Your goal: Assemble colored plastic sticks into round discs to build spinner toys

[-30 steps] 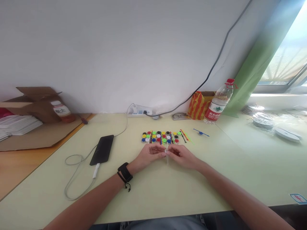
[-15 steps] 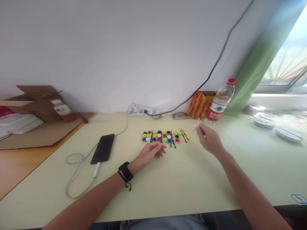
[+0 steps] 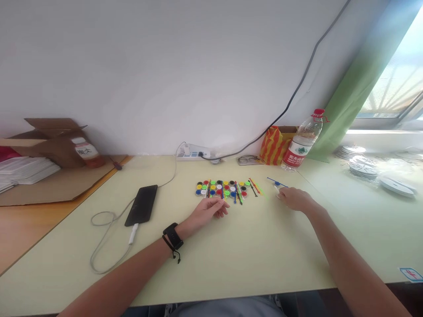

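Observation:
Small round plastic discs (image 3: 219, 186) in several colours stand in rows on the table, with coloured notched sticks lying across them. Just in front of these rows rests my left hand (image 3: 211, 208), its fingers curled and thumb against the index; anything inside is hidden. Over to the right, my right hand (image 3: 295, 199) is closed low over the table, fingertips pinching a small whitish piece (image 3: 276, 189). Right beside those fingertips is a blue stick (image 3: 271, 179) with a blue disc at its middle. Loose sticks (image 3: 256, 186) lie between the rows and my right hand.
A phone (image 3: 142, 205) on a charging cable lies left. A power strip (image 3: 194, 152), striped bag (image 3: 275, 147) and large water bottle (image 3: 301, 143) stand along the wall. White round plates (image 3: 363, 168) are stacked right; a cardboard box (image 3: 56, 141) is far left.
My right hand has come nearer and slightly right, turning palm down. The blue stick with its disc now shows by its fingertips. My left hand has barely moved.

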### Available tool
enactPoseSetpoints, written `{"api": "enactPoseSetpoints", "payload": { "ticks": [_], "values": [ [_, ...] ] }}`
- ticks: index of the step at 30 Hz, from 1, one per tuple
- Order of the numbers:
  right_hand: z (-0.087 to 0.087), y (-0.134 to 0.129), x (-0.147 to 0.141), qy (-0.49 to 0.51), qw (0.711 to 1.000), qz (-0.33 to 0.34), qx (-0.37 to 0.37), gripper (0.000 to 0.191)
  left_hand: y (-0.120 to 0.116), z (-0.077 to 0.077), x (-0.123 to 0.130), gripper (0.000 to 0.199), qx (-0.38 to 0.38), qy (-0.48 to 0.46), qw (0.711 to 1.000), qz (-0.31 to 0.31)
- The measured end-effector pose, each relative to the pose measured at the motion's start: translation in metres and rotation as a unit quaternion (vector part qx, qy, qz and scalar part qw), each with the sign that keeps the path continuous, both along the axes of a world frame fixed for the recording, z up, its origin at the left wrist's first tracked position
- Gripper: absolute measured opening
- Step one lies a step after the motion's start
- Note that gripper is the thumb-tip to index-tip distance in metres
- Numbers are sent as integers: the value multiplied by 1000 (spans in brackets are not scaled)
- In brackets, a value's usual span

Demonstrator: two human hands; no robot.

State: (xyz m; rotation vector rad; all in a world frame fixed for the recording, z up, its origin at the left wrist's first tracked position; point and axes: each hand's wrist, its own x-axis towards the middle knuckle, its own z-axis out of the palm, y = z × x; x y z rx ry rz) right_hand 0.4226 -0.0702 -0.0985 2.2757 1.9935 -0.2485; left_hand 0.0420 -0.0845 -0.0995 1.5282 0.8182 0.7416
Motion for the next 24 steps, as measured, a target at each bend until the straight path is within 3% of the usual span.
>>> {"api": "enactPoseSetpoints", "payload": {
  "ticks": [17,24],
  "values": [
    [0,16,-13,-30,995,-62,66,25,-2,5,1,42,-1,4,1000,-14],
    [2,3,-33,-19,983,-20,181,23,-4,8,2,44,-4,5,1000,-12]
  ]
}}
